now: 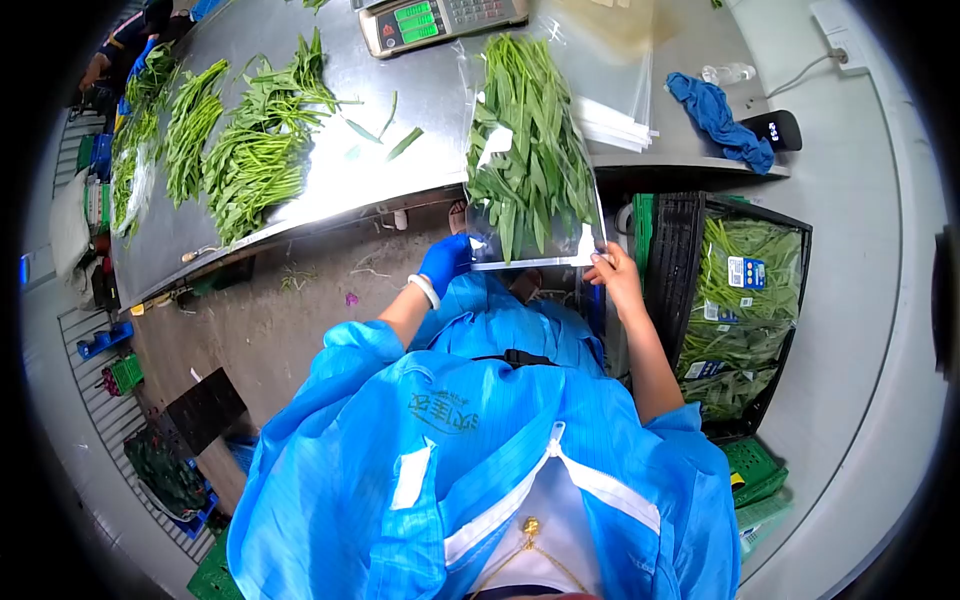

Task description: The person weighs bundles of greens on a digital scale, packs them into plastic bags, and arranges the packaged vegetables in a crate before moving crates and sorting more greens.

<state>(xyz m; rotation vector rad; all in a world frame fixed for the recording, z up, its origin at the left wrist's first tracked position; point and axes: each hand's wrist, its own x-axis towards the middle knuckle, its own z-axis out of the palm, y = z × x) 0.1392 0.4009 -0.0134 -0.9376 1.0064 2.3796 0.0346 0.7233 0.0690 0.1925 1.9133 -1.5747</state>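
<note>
A clear plastic bag (482, 222) full of long leafy greens (530, 140) lies partly on the metal table, its near end reaching past the edge toward me. My left hand (447, 262), in a blue glove, is closed on the bag's left near corner. Bare and pinching the right near corner is my right hand (613, 275). The bag's near edge runs straight between both hands, with the stems pointing away from me.
The metal table (350, 100) bears loose bunches of greens (260, 150), a scale (440, 22), flat empty bags (615, 100) and a blue cloth (722, 122). A black crate (675, 290) of packed greens stands at the right. Another person's blue-gloved hand (142, 62) shows at upper left.
</note>
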